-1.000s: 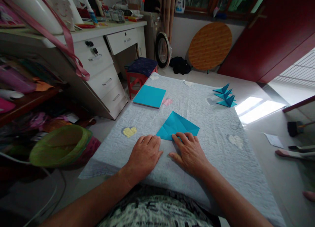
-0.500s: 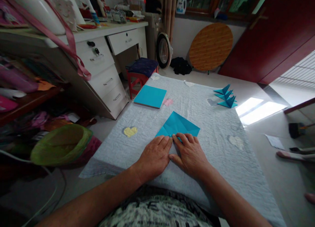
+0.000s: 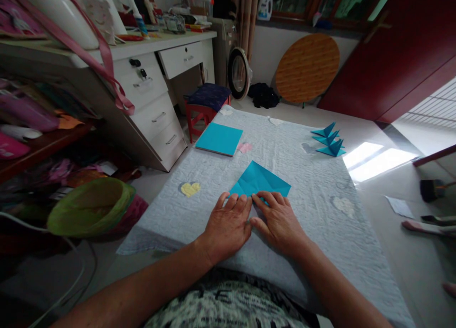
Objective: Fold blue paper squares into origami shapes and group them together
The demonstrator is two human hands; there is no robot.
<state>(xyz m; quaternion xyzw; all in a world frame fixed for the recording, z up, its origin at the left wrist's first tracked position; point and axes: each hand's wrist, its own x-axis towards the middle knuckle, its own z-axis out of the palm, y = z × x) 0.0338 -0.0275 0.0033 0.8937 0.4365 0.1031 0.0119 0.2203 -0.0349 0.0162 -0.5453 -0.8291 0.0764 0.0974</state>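
A creased sheet of blue origami paper (image 3: 260, 178) lies on the cloth-covered table, one corner pointing away from me. My left hand (image 3: 230, 223) rests flat on its near left edge, fingers slightly spread. Beside it, my right hand (image 3: 278, 219) presses the near edge with its fingers stretched out and its thumb apart. Both hands hide the paper's near part, and their index fingertips almost meet. A square stack of blue paper (image 3: 220, 139) sits at the far left of the table. Several folded blue paper pieces (image 3: 329, 140) with pointed tips stand at the far right.
A pale quilted cloth (image 3: 306, 228) with heart patches covers the table. To the left are a white desk (image 3: 149, 88), a red stool (image 3: 195, 114) and a green-lined bin (image 3: 89, 209). A washing machine (image 3: 239, 74) with its door open and a round wooden tabletop (image 3: 308, 69) stand behind.
My left hand's fingers have spread apart and shifted slightly over the paper's near edge. My right hand stays almost in place. The view has shifted a little.
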